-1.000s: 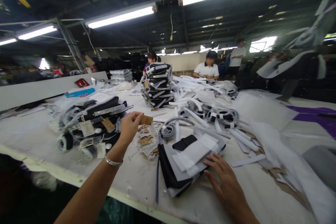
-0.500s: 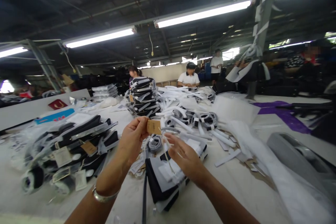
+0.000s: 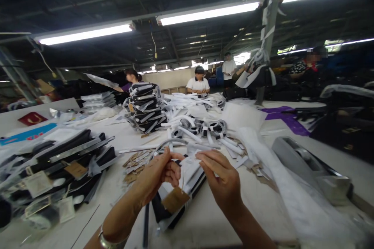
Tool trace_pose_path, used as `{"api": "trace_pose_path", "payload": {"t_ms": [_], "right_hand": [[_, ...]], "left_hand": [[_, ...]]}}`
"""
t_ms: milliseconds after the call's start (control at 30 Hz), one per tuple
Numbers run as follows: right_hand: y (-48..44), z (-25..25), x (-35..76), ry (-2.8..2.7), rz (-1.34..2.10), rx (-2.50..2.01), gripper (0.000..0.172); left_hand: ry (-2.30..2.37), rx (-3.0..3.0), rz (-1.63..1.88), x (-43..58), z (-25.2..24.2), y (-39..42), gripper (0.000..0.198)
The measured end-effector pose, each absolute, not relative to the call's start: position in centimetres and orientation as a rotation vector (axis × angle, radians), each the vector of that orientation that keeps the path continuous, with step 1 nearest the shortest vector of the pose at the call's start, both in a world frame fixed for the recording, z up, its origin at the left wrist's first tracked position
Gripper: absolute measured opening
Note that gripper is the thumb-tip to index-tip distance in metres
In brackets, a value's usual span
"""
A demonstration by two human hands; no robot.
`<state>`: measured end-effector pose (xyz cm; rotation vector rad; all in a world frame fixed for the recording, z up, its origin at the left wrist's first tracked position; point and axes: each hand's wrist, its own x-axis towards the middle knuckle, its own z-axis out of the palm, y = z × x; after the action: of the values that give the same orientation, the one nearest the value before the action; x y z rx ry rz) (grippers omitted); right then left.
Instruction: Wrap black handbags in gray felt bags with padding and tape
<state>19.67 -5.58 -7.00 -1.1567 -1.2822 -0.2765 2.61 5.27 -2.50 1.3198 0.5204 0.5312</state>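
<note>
Both hands are up over the flat black folded bundle with white wrapping (image 3: 191, 175), and all the attention is on a brown rectangular cardboard tag (image 3: 175, 200) on a thin pale string (image 3: 183, 183). The tag sits tilted in front of the bundle's near part; whether it touches the bundle is impossible to say. Here's the left hand (image 3: 160, 171), above the bundle's left side, index finger stretched out, other fingers loosely curled; whether anything is pinched there, the view doesn't reveal. Across the bundle, the right hand (image 3: 220, 175) has thumb and fingertips drawn narrow, and again the string is too fine to follow into that grip. The step in hand looks like managing the tag's string, and the next move seems to call for a delicate fingertip pinch, with the string kept free of tangles. Left of the bundle, loose brown tags (image 3: 134, 167) lie scattered on the white-topped bench (image 3: 242, 212); farther left sits a heap of plastic-wrapped black packs (image 3: 78, 144), and behind the bundle rises a tall stack of black packs (image 3: 146, 105).
</note>
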Motion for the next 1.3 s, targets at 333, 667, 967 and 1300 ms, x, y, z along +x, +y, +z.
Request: {"api": "trace_pose_path", "payload": {"t_ms": [333, 667, 967, 1300], "right_hand": [[-7.1, -6.6, 21.3, -1.346, -0.582, -1.136, 0.04], [-8.1, -5.8, 21.6, -1.22, -0.528, -1.068, 0.037], [-9.2, -6.1, 21.9, -1.178, -0.528, -1.031, 0.041], [-10.2, -6.7, 23.3, -1.086, -0.659, -1.053, 0.042]], "left_hand": [[0.413, 1.55, 0.359, 5.6, -2.5, 2.5, 0.049], [0.346, 1.658, 0.364, 6.3, -3.0, 1.9, 0.032], [0.177, 1.763, 0.424, 7.2, -1.9, 1.3, 0.027], [0.295, 1.756, 0.503, 7.7, -1.4, 1.1, 0.024]]}}
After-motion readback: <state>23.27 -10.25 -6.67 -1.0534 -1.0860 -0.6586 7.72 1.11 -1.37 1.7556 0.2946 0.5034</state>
